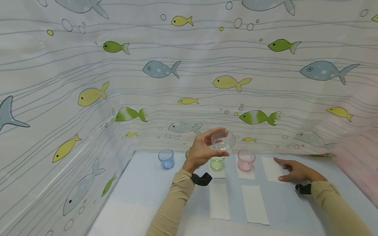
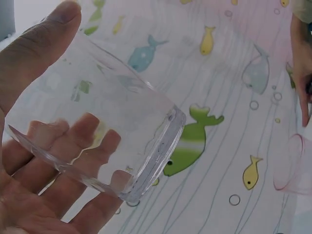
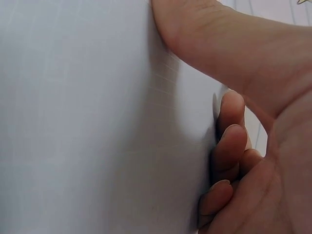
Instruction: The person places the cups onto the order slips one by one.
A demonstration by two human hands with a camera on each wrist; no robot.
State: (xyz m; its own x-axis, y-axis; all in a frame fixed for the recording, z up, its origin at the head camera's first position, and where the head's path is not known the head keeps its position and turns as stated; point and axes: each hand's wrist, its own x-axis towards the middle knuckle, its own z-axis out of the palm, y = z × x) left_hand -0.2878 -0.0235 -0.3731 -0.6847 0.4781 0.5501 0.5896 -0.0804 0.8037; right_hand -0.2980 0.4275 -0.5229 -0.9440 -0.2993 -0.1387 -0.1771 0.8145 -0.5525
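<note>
My left hand (image 1: 201, 149) holds a clear drinking glass (image 1: 223, 140) up above the table, thumb on one side and fingers on the other. In the left wrist view the glass (image 2: 151, 161) is tilted, its thick base away from the palm. My right hand (image 1: 299, 172) rests on a white paper strip (image 1: 271, 168) at the right, index finger stretched to its far edge and thumb near the near end. In the right wrist view its other fingers (image 3: 233, 146) are bent, touching the surface. Beyond the left hand stand a green glass (image 1: 217, 165) and a pink glass (image 1: 246, 162), each on a white strip.
A blue glass (image 1: 166, 160) stands at the back left; a yellowish glass (image 1: 187, 153) is mostly hidden behind my left hand. Two more white strips (image 1: 219, 201) lie nearer on the pale table (image 1: 141, 196). A fish-patterned curtain (image 1: 200, 88) surrounds the table's back and sides.
</note>
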